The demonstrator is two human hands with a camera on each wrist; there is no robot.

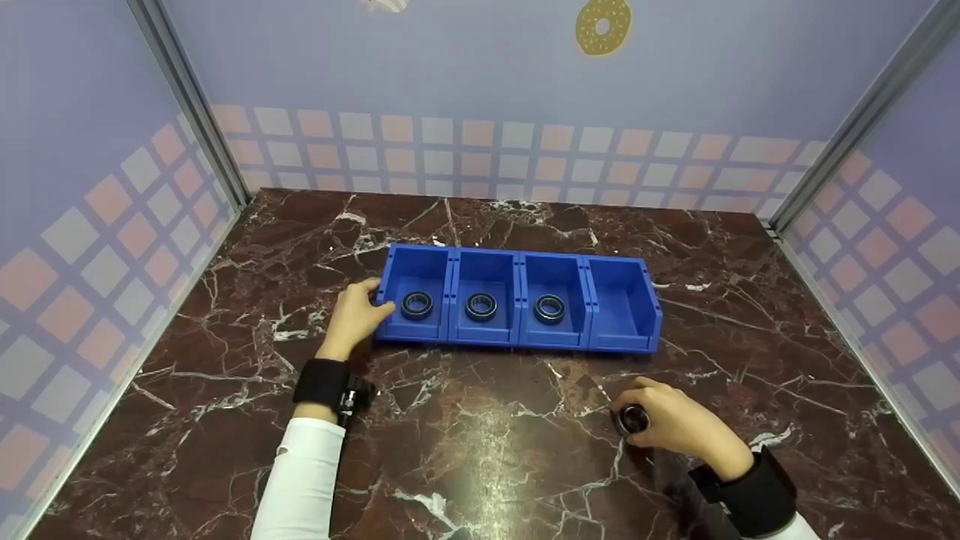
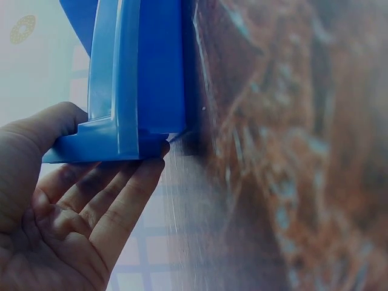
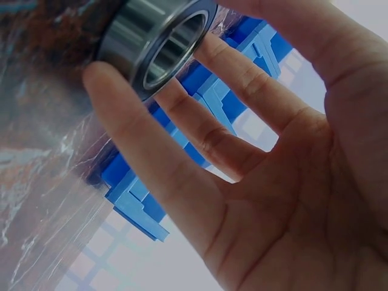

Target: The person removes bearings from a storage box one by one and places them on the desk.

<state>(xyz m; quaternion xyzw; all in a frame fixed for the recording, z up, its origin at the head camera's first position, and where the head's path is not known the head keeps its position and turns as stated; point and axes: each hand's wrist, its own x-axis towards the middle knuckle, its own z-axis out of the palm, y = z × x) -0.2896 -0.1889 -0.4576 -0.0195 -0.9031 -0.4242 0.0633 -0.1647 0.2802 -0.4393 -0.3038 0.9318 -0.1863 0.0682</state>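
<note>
Four-sectioned blue storage bins [image 1: 517,339] stand joined in a row on the table. One ball bearing [image 1: 550,309] lies in the third compartment from the left, another bearing [image 1: 481,307] in the second, and another bearing [image 1: 417,305] in the leftmost. The rightmost compartment holds nothing. At the row's left end my left hand [image 1: 354,315] grips the side wall, thumb over its edge and fingers outside; the left wrist view shows this bin wall [image 2: 121,91] close up. In front of the row, my right hand [image 1: 679,420] holds a bearing [image 3: 154,45] between thumb and fingers.
The bins rest on a dark red marble-patterned table [image 1: 465,420]. Purple wall panels [image 1: 480,82] with pink and white squares enclose the back and both sides, with metal posts [image 1: 191,97] at the corners.
</note>
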